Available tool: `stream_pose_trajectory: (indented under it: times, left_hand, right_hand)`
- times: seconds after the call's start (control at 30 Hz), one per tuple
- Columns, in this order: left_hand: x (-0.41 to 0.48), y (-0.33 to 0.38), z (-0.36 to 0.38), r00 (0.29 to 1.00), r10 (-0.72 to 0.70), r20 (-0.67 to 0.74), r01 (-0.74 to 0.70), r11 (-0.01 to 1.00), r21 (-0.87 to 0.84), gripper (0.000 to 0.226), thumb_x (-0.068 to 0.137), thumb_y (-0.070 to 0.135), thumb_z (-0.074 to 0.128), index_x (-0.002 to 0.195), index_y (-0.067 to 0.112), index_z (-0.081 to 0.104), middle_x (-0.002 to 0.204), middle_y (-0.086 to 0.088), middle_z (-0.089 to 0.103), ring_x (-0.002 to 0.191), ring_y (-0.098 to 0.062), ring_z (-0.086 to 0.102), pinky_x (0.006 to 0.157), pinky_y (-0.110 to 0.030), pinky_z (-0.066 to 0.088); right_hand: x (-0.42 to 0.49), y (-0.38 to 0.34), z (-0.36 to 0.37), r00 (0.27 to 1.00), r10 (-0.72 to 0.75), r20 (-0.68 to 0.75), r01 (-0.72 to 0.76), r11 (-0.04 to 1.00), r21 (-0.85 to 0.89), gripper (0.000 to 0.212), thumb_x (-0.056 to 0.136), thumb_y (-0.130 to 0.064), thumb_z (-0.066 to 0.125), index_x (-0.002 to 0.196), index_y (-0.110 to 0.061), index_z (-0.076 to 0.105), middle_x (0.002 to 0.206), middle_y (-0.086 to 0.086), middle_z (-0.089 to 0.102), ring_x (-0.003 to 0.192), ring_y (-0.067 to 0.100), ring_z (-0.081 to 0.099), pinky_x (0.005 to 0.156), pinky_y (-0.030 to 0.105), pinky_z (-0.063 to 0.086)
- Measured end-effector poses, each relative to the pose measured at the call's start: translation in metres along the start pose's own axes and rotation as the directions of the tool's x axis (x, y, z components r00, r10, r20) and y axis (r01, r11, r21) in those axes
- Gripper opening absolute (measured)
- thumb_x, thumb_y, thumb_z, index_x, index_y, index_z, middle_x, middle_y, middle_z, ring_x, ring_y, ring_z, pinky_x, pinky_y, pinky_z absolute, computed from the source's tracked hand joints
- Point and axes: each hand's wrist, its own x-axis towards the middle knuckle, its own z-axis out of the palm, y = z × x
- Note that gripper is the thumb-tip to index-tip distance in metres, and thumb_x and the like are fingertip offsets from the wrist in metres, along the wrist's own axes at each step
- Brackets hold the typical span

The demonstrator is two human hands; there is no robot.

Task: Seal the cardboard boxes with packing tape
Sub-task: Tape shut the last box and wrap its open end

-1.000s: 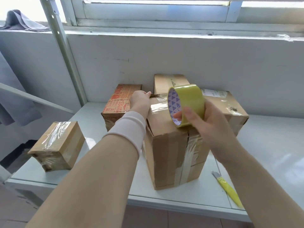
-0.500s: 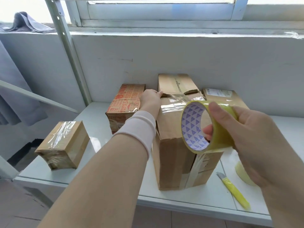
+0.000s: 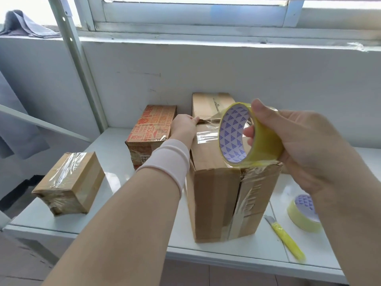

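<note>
Near the front edge of the surface (image 3: 123,162), big box (image 3: 216,199): brown cardboard, standing upright, with glossy old tape down the seam of its near face.
Left hand (image 3: 183,129): reaches to the far top edge of the big box and grips it, back of the hand up. The thumb presses the end of the tape strip there and the fingertips are hidden past the edge.
Wristband (image 3: 169,159): pale pink, round the left wrist.
Tape strip (image 3: 206,135): clear and shiny, stretched from under the left thumb across the top of the big box toward the tape roll.
Right hand (image 3: 299,145): holds the tape roll over the near top edge of the big box, thumb curled over the outer rim and fingers hooked through the core.
Tape roll (image 3: 266,141): yellowish, its core printed with purple triangles. Whether its lower rim touches the box cannot be told.
Second roll (image 3: 303,215): lies flat to the right of the big box, partly hidden by the right forearm.
Knife (image 3: 286,238): yellow handle, lying near the front edge between the big box and the second roll.
Small box (image 3: 70,182): at the front left corner, taped over its top, well apart from the big box.
Printed box (image 3: 152,131): red and orange print, just beside the big box on its far left.
Rear box (image 3: 208,104): plain brown, at the back edge against the wall.
Cloth (image 3: 24,25): grey, on the window ledge at upper left.
</note>
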Motion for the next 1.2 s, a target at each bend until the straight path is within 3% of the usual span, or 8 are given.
stream_pose_trajectory:
  times: [0.13,0.27,0.47,0.73,0.93,1.0,1.1,1.2]
  left_hand:
    - [-0.002,0.000,-0.001,1.000,-0.003,0.010,0.003,1.000,0.012,0.036,0.099,0.036,0.046,0.110,0.009,0.067,0.100,-0.012,0.062,0.101,-0.029,0.058,0.071,-0.027,0.036]
    - [-0.006,0.003,-0.001,1.000,0.000,0.004,0.000,1.000,0.023,0.034,0.100,0.034,0.045,0.108,0.008,0.067,0.092,-0.007,0.056,0.091,-0.027,0.053,0.072,-0.027,0.034]
    - [-0.008,0.003,-0.001,1.000,0.004,-0.016,-0.004,1.000,0.024,0.035,0.099,0.033,0.046,0.109,0.008,0.068,0.111,-0.013,0.065,0.108,-0.029,0.056,0.074,-0.026,0.035]
    - [-0.009,0.004,0.000,1.000,-0.014,0.003,0.013,0.999,0.047,0.035,0.099,0.035,0.047,0.106,0.008,0.068,0.097,-0.011,0.062,0.102,-0.029,0.057,0.071,-0.026,0.034]
    - [-0.009,0.007,0.004,1.000,-0.010,-0.010,0.011,1.000,0.026,0.033,0.098,0.034,0.049,0.106,0.009,0.068,0.104,-0.011,0.065,0.104,-0.027,0.058,0.072,-0.026,0.036]
    - [-0.013,0.008,0.002,0.998,0.046,-0.035,-0.045,0.999,0.025,0.031,0.098,0.033,0.049,0.110,0.010,0.065,0.108,-0.009,0.064,0.106,-0.026,0.057,0.076,-0.027,0.037]
    - [-0.034,0.006,-0.013,0.965,0.231,-0.120,-0.224,0.972,0.067,0.033,0.095,0.038,0.051,0.118,0.015,0.057,0.119,-0.008,0.059,0.113,-0.026,0.052,0.093,-0.035,0.042]
    - [-0.089,-0.004,-0.031,0.886,0.461,-0.053,-0.457,0.887,0.070,0.036,0.090,0.044,0.057,0.116,0.019,0.059,0.120,-0.002,0.056,0.113,-0.016,0.049,0.096,-0.033,0.039]
  right_hand:
    - [0.002,-0.004,0.006,1.000,-0.016,-0.012,0.016,0.999,-0.030,0.034,0.054,-0.050,0.063,0.050,-0.017,0.070,0.056,-0.004,0.068,0.050,0.006,0.060,0.063,0.026,0.053]
    - [0.008,-0.019,0.006,0.994,-0.023,-0.105,0.020,0.999,-0.025,0.035,0.071,-0.048,0.066,0.063,-0.015,0.062,0.052,-0.006,0.066,0.045,0.004,0.057,0.064,0.029,0.048]
    - [-0.008,-0.011,0.007,0.997,0.006,-0.076,-0.017,0.988,-0.152,0.033,0.081,-0.042,0.062,0.065,-0.014,0.063,0.050,-0.007,0.065,0.041,0.002,0.056,0.045,0.020,0.051]
    - [-0.017,-0.016,-0.005,0.999,0.027,-0.019,-0.032,0.951,-0.307,0.034,0.081,-0.046,0.060,0.074,-0.013,0.065,0.056,-0.006,0.069,0.045,0.004,0.059,0.060,0.029,0.053]
    - [-0.012,-0.026,-0.015,0.998,0.056,0.026,-0.046,0.958,-0.283,0.049,0.084,-0.046,0.058,0.050,-0.013,0.070,0.053,-0.007,0.067,0.049,0.007,0.061,0.052,0.023,0.050]
    - [-0.006,-0.033,-0.017,1.000,0.031,0.003,-0.029,0.968,-0.248,0.048,0.085,-0.042,0.060,0.048,-0.012,0.069,0.053,-0.006,0.067,0.050,0.007,0.061,0.053,0.022,0.052]
    - [-0.001,-0.037,-0.021,0.999,0.034,0.004,-0.033,0.986,-0.162,0.036,0.086,-0.034,0.062,0.059,-0.010,0.064,0.049,-0.006,0.066,0.038,0.003,0.056,0.038,0.013,0.043]
    - [0.003,-0.030,-0.026,0.998,0.059,-0.009,-0.060,0.979,-0.194,0.045,0.084,-0.040,0.063,0.051,-0.009,0.067,0.053,-0.006,0.068,0.045,0.005,0.059,0.047,0.018,0.048]
